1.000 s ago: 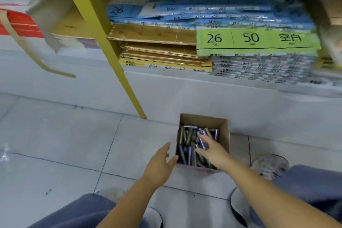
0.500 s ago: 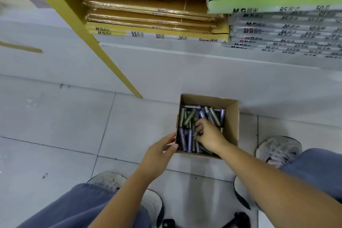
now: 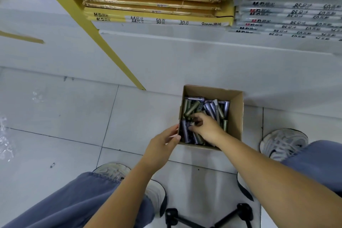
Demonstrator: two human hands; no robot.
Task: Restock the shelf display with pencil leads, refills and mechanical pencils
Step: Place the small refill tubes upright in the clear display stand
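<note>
Right hand (image 3: 205, 128) shifted left, gripping tubes (image 3: 192, 108).

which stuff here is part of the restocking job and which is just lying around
Part of the job: cardboard box; small tubes inside it; right hand, fingers curled on tubes; left hand touching the box's left wall.
Just lying about: yellow paper packs and grey-labelled packs on the shelf; clear plastic wrap on the floor; black stand legs.
</note>
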